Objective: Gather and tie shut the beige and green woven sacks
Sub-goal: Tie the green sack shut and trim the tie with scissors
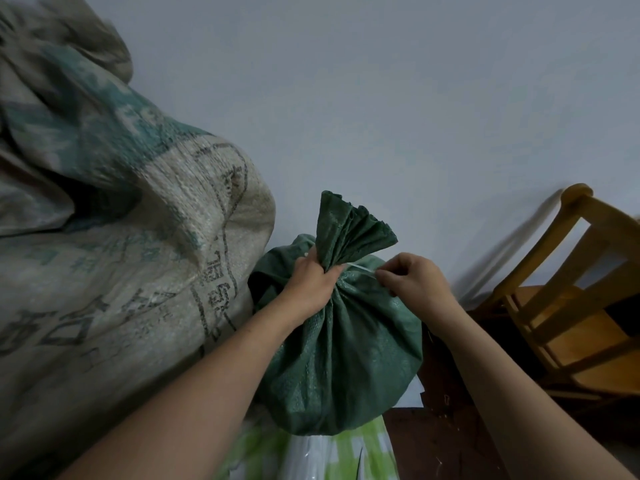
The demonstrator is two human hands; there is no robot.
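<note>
A full green woven sack (349,358) stands in the middle, its mouth bunched into a pleated neck (346,230) that sticks up. My left hand (313,282) grips the neck from the left. A thin white string (360,268) runs from the neck to my right hand (412,278), which pinches its end just right of the neck. A large beige woven sack (121,237) with teal and dark print fills the left side and leans against the green one.
A wooden chair (568,306) stands at the right against the pale wall (381,98). A white and light-green plastic bag (325,455) lies under the green sack at the bottom. Dark floor (443,438) shows between the sack and the chair.
</note>
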